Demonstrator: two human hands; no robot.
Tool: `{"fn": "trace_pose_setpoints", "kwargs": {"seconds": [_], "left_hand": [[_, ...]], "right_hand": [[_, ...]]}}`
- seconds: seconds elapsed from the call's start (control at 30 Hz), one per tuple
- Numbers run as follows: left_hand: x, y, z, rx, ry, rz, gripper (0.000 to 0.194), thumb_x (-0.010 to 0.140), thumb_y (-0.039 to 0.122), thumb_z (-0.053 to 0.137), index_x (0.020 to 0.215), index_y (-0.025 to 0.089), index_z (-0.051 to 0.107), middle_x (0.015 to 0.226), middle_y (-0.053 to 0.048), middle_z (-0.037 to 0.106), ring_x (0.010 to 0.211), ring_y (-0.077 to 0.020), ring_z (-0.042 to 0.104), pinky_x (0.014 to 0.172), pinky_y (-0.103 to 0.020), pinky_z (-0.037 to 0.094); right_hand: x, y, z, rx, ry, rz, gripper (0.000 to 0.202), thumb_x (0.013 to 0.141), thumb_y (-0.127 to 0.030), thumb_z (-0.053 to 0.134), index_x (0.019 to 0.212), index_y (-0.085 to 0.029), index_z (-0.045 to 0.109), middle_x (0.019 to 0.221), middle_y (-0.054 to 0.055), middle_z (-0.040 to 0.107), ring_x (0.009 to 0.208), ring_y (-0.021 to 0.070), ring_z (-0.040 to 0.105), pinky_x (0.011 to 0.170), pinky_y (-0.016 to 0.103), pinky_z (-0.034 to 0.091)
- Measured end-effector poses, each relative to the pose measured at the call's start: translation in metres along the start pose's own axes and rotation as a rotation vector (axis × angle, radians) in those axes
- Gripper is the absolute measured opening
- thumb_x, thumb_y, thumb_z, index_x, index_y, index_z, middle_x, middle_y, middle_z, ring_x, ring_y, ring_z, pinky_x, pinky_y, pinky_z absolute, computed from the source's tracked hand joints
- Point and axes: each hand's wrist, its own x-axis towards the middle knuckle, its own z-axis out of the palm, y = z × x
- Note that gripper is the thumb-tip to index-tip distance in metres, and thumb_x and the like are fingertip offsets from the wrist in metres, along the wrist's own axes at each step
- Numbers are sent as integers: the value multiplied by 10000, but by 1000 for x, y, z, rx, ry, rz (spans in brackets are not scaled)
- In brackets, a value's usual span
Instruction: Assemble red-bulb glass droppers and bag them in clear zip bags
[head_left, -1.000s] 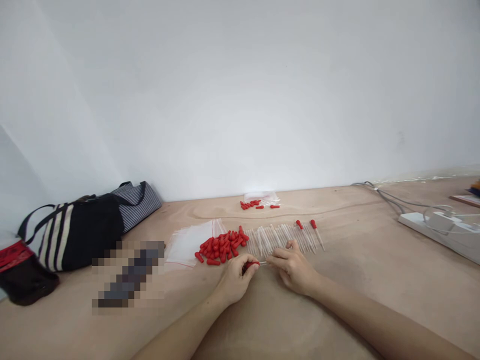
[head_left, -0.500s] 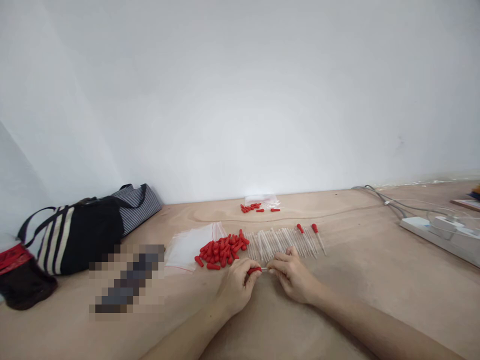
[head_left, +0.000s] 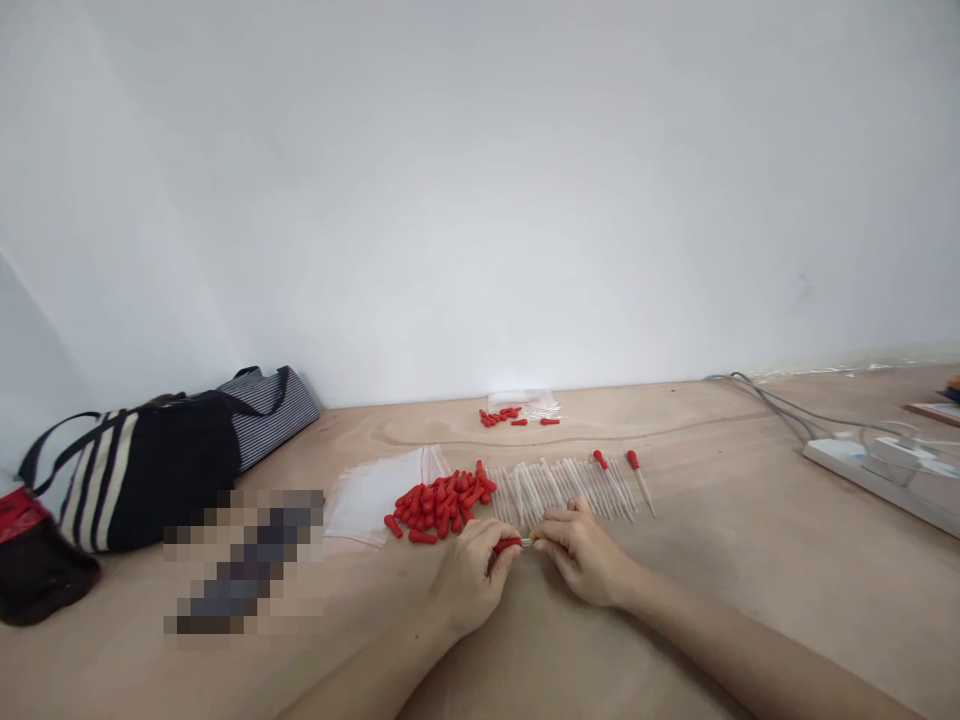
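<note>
My left hand point(head_left: 478, 568) is closed on a red rubber bulb point(head_left: 508, 545), whose open end faces right. My right hand point(head_left: 581, 555) pinches a clear thin tube point(head_left: 527, 542) that meets the bulb's end between the two hands. Behind my left hand lies a pile of red bulbs point(head_left: 442, 500). Just beyond my right hand is a row of clear tubes point(head_left: 555, 485) laid side by side. At the row's right end, two tubes carry red bulbs, one point(head_left: 600, 460) among the others and one point(head_left: 633, 460) slightly apart.
Clear zip bags point(head_left: 371, 495) lie left of the pile. More red bulbs point(head_left: 499, 416) and a small bag point(head_left: 510, 399) are near the wall. Black striped bags point(head_left: 150, 480) and a dark red-topped item point(head_left: 41, 560) stand left; a power strip point(head_left: 885, 480) with cables lies right.
My hands have drawn slightly closer together, and less of the tube shows between them. The view has shifted a little.
</note>
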Motion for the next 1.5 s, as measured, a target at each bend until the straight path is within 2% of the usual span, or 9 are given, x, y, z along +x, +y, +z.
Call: {"fn": "trace_pose_setpoints", "kwargs": {"seconds": [0.3, 0.43, 0.53, 0.6, 0.67, 0.8, 0.93, 1.3, 1.5], "left_hand": [[1, -1, -4, -77, 29, -108, 146, 815, 244, 442, 773, 186, 570, 745, -16, 623, 703, -161, 562, 666, -282, 425], [0, -10, -5, -75, 65, -71, 233, 803, 268, 478, 1019, 200, 535, 974, -57, 596, 920, -200, 530, 820, -342, 412], [0, -19, -7, -9, 128, -83, 364, 776, 268, 520, 1131, 208, 467, 1085, -78, 537, 995, -228, 483, 852, -389, 397], [1, -23, -10, 38, 142, -87, 291, 771, 246, 522, 1060, 207, 515, 1027, -71, 549, 940, -224, 497, 816, -389, 414], [2, -25, -13, 88, 166, -60, 203, 771, 222, 515, 967, 200, 560, 947, -59, 560, 880, -212, 503, 791, -379, 418], [4, -23, -15, 175, 215, 23, 120, 770, 191, 505, 850, 198, 594, 857, -39, 563, 832, -196, 495, 770, -353, 406], [4, -24, -17, 283, 217, -12, 90, 747, 189, 529, 794, 200, 605, 829, -33, 571, 805, -203, 489, 739, -357, 390], [4, -24, -19, 413, 160, -165, 115, 709, 214, 574, 815, 214, 619, 871, -34, 583, 837, -227, 490, 703, -358, 368], [20, -24, -20, 438, 109, -149, 160, 776, 208, 501, 886, 225, 617, 917, -36, 582, 886, -222, 492, 735, -361, 365]], "right_hand": [[-1, -3, -15, -93, -29, -55, 262, 826, -134, 391, 953, -231, 599, 790, 33, 571, 751, 144, 493, 690, 291, 287], [-4, 9, -21, -212, 49, -27, 262, 799, -109, 400, 889, -215, 622, 771, 43, 576, 740, 152, 500, 688, 293, 295], [-6, 36, -31, -249, 223, 192, 249, 797, -163, 394, 842, -201, 637, 769, 47, 598, 745, 164, 530, 717, 290, 327], [-9, 57, -40, -261, 352, 446, 263, 791, -212, 391, 883, -177, 635, 784, 60, 617, 724, 166, 551, 687, 263, 356], [-13, 74, -49, -290, 380, 648, 282, 787, -268, 392, 878, -167, 640, 790, 70, 630, 715, 170, 564, 645, 240, 364], [-16, 89, -57, -380, 272, 838, 306, 789, -335, 393, 843, -181, 652, 777, 84, 649, 746, 201, 584, 610, 242, 347], [-13, 84, -55, -444, 165, 908, 282, 783, -294, 385, 839, -205, 647, 825, 78, 657, 798, 226, 589, 667, 285, 340], [-13, 85, -52, -493, 69, 924, 274, 778, -245, 359, 824, -201, 625, 863, 77, 645, 854, 229, 567, 777, 377, 296], [-6, 76, -47, -450, 113, 880, 331, 780, -421, 381, 793, -200, 627, 896, 83, 636, 859, 241, 559, 788, 393, 300]]}}
